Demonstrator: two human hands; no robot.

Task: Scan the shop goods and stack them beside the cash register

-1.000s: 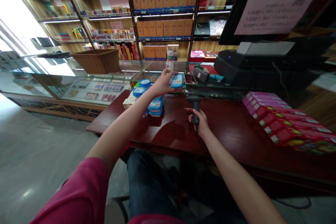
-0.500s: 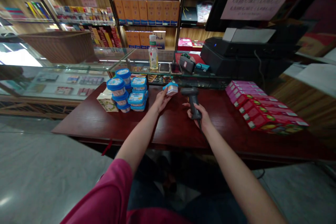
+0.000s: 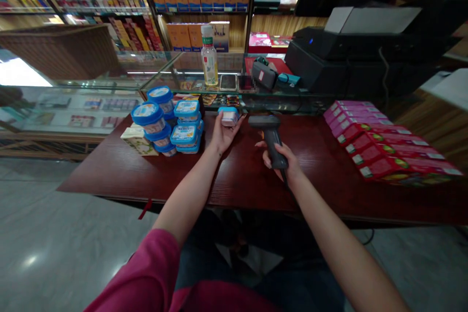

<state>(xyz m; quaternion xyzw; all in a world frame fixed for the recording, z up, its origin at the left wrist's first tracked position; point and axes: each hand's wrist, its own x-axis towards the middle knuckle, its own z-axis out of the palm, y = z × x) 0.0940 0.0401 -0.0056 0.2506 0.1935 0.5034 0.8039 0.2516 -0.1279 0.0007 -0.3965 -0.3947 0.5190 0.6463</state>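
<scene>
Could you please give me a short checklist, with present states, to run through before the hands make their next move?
1. Left hand holding a blue-lidded tub: ok.
2. Right hand gripping the scanner by its handle: ok.
3. Held tub and scanner apart: ok.
4. Stacked tubs standing on the desk, clear of both hands: ok.
5. Scanner trigger pressed: cannot tell.

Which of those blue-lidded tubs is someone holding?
The tub in the left hand, apart near the table's far edge; the other blue-lidded tubs stand grouped in stacks to its left, untouched.
</scene>
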